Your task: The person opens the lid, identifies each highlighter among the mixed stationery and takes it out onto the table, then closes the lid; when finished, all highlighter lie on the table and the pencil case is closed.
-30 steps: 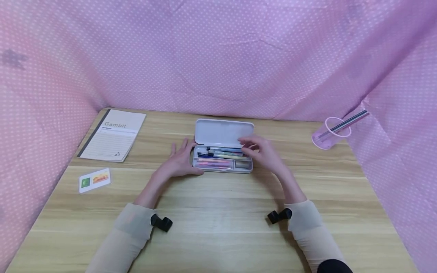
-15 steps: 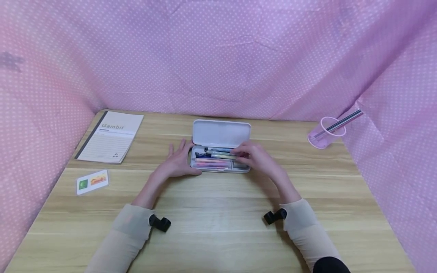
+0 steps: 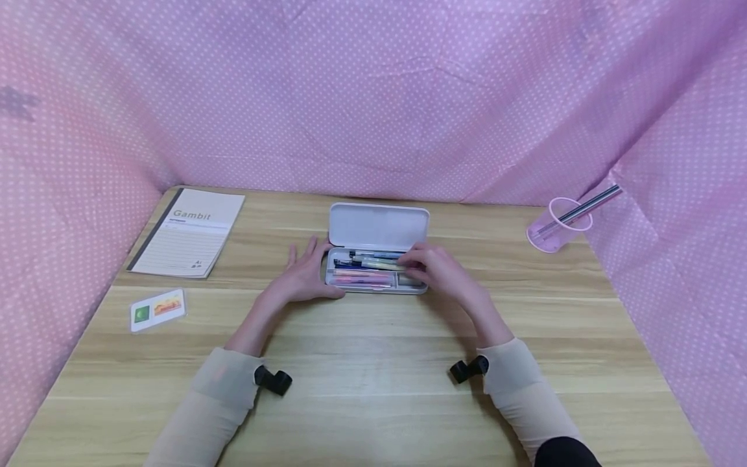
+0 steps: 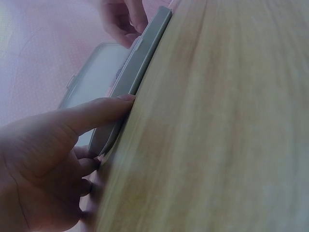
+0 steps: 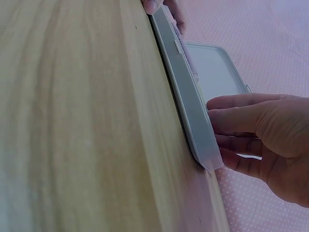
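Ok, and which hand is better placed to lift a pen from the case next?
Probably the right hand: its fingers reach in at the right ends of the pens. The left hand spreads around the left end of the pencil case, likely steadying it. Whether the right hand pinches anything is hidden.

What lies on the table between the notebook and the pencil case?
The head view shows the left hand there, at the left end of the pencil case; between that hand and the notebook, the tabletop is bare.
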Motion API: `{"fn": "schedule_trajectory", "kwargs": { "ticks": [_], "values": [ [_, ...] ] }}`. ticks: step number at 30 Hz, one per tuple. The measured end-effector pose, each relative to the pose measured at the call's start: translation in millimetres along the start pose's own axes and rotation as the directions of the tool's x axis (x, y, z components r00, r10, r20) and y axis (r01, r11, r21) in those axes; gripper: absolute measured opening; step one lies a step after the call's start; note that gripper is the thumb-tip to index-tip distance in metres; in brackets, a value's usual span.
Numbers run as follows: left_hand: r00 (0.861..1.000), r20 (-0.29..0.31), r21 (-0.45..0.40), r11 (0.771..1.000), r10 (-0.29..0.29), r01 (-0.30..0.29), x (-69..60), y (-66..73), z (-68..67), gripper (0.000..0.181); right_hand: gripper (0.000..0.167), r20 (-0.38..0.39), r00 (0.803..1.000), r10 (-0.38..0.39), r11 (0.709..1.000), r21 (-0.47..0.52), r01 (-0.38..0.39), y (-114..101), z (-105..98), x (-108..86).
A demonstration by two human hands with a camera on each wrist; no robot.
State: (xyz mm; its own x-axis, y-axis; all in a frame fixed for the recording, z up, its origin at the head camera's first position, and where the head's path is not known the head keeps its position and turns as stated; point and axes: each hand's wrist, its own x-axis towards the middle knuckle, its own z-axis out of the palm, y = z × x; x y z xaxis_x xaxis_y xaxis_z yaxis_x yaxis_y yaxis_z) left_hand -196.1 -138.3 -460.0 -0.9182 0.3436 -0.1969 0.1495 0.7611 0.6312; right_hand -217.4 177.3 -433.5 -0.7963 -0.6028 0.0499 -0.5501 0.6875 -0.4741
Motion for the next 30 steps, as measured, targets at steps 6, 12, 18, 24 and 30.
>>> {"fn": "schedule_trajectory", "kwargs": {
  "ticks": [6, 12, 18, 24, 30],
  "values": [
    [1.000, -0.002, -0.005, 1.000, 0.002, -0.002, 0.8, -0.5, -0.1, 0.108, 0.023, -0.012, 1.000, -0.005, 1.000, -0.011, 0.005, 0.5, 1.6, 0.0],
    [1.000, 0.002, -0.011, 1.000, -0.005, 0.005, -0.4, 0.4, -0.6, 0.109, 0.022, -0.024, 1.000, -0.018, 1.000, -0.012, 0.018, 0.4, 2.9, 0.4],
    [1.000, -0.001, -0.016, 1.000, 0.002, -0.002, 0.5, -0.4, -0.1, 0.108, 0.021, -0.030, 0.999, -0.028, 1.000, 0.002, 0.028, 2.1, 4.1, 0.6],
    [1.000, -0.002, -0.019, 1.000, 0.003, -0.003, -0.1, -0.5, -0.1, 0.108, 0.019, -0.036, 0.999, -0.034, 0.999, 0.014, 0.035, 3.8, 4.9, 0.1],
    [1.000, -0.002, -0.019, 1.000, 0.001, -0.001, 1.1, -1.7, 0.2, 0.108, 0.020, -0.034, 0.999, -0.042, 0.999, 0.020, 0.043, 4.2, 4.5, -0.5]
  ]
}}
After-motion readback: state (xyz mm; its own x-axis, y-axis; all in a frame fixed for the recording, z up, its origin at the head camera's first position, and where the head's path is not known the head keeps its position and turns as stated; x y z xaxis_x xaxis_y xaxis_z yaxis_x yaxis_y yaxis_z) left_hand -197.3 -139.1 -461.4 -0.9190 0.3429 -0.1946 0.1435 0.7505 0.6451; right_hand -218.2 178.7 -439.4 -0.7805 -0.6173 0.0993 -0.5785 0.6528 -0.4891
